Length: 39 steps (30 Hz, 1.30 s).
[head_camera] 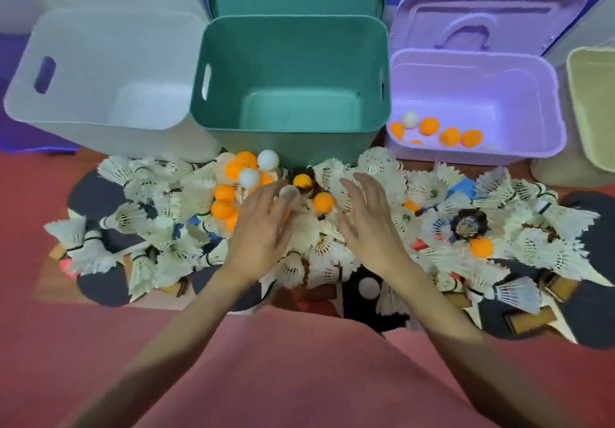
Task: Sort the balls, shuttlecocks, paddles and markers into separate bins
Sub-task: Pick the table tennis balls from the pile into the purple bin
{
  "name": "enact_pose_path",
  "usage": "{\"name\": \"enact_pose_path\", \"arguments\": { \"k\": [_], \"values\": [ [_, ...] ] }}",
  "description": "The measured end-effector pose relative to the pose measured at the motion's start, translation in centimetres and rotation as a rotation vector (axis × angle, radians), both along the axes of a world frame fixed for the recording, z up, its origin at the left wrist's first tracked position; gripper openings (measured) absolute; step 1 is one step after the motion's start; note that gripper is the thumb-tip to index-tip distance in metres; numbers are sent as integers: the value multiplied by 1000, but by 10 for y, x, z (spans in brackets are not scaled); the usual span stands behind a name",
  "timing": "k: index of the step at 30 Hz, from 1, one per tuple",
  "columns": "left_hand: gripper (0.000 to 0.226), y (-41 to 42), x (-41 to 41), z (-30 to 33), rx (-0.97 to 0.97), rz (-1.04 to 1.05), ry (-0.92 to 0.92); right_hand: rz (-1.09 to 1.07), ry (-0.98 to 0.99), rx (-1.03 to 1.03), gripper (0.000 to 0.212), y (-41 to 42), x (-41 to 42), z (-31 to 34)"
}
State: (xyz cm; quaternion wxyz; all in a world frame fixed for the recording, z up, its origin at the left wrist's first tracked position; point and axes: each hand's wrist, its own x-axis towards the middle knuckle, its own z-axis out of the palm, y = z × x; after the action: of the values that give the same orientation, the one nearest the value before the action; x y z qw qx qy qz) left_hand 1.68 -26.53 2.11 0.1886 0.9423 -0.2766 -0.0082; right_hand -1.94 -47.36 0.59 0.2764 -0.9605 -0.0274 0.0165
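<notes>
Left hand (263, 231), right hand (369, 224), fingers spread

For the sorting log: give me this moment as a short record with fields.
white bin: empty
green bin: empty
purple bin: holds several orange balls and a white one
yellow bin: at right edge, contents not visible
pile: shuttlecocks, orange and white balls, paddles mixed on the floor
left hand: fingers spread over the pile, holding nothing
right hand: fingers spread over the pile, holding nothing
markers: none clearly visible
</notes>
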Motion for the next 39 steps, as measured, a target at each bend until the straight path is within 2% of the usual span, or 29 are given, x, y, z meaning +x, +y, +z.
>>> {"name": "enact_pose_path", "arguments": {
  "k": [5, 10, 22, 29, 36, 39],
  "values": [
    [40, 80, 11, -8, 30, 145, 43, 122, 15, -12, 47, 64, 6, 3],
    [42, 128, 33, -25, 95, 134, 158, 186, 54, -99, 47, 105, 19, -8],
    [43, 126, 48, -35, 55, 25, 199, 40, 84, -192, 59, 140, 29, -20],
    [44, 126, 53, -41, 33, 9, 238, -57, 45, -72, 41, 144, 21, -6],
    [46, 134, 52, -35, -125, 101, 253, -84, 98, -188, 38, 151, 26, -2],
    [32, 145, 54, -33, -174, 105, 262, -82, 126, -290, 42, 154, 32, -7]
  ]
}}
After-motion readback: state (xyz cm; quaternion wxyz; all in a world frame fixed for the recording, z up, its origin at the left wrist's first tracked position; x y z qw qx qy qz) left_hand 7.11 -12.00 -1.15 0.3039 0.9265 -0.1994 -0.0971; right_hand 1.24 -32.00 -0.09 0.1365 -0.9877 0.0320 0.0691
